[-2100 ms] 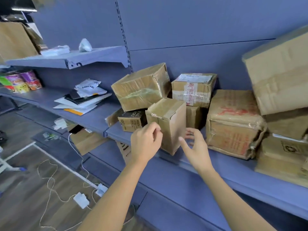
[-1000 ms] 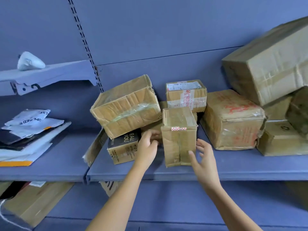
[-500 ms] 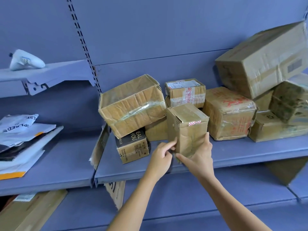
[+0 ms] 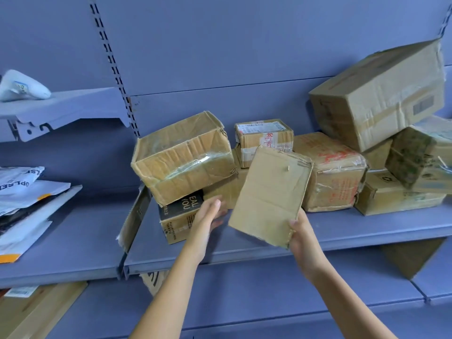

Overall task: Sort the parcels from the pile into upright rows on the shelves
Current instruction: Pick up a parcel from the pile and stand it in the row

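A small brown cardboard parcel [image 4: 269, 194] is lifted off the blue shelf [image 4: 342, 231] and tilted, its plain face toward me. My right hand [image 4: 302, 234] grips its lower right corner. My left hand [image 4: 208, 216] is open just left of the parcel, fingers straight, apart from it. Behind lies the pile: a crushed taped box [image 4: 183, 157] leaning on a black-topped box [image 4: 179, 216], a small labelled box [image 4: 264, 138], and a box with red print [image 4: 332, 172].
Larger boxes [image 4: 381, 94] are stacked askew at the right end of the shelf. White and grey mailer bags [image 4: 24, 199] lie on the left shelf section. A white handheld scanner [image 4: 22, 86] rests on the upper left shelf. Flat cardboard [image 4: 36, 311] lies on the lower shelf.
The small parcel has been lifted off the shelf and tipped so that its plain face shows. My left hand has let go and opened; my right hand now holds the parcel alone.
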